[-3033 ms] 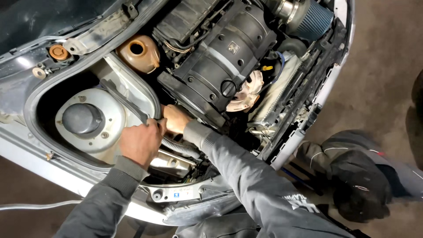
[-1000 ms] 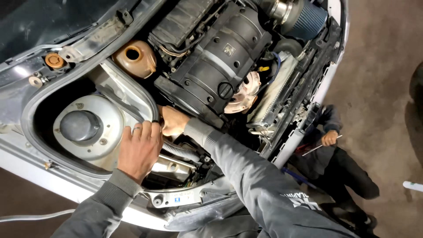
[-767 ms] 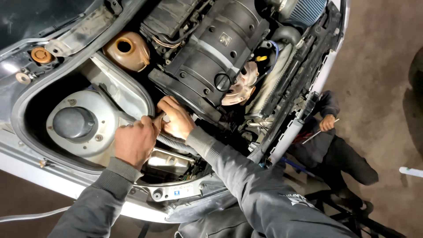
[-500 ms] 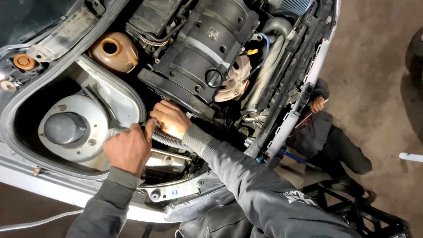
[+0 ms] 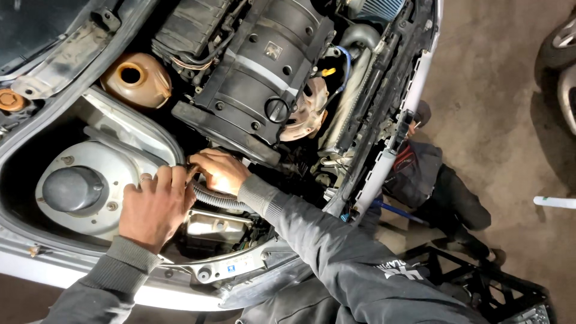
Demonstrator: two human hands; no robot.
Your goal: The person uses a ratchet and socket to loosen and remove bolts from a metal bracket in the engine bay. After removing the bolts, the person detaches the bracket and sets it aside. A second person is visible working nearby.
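Both hands (image 5: pixel 180 195) low, fingers curled.

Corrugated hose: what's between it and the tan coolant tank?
In the head view, a curved silver body panel lies between the corrugated hose and the coolant tank. Both hands, left hand and right hand, are at the hose.

1. The left hand (image 5: pixel 153 207) and right hand (image 5: pixel 219 171) crowd one narrow gap at the ribbed black hose (image 5: pixel 219 200); little room is left between them.
2. The black engine cover (image 5: pixel 258 72) walls the gap on the far side; the grey strut dome (image 5: pixel 75 189) bounds it on the left.
3. A metal bracket (image 5: pixel 210 225) blocks the near side; the amber reservoir (image 5: pixel 137 79) stands far left.
4. To the right, past the bumper edge, a crouching person (image 5: pixel 435 186) fills the floor.
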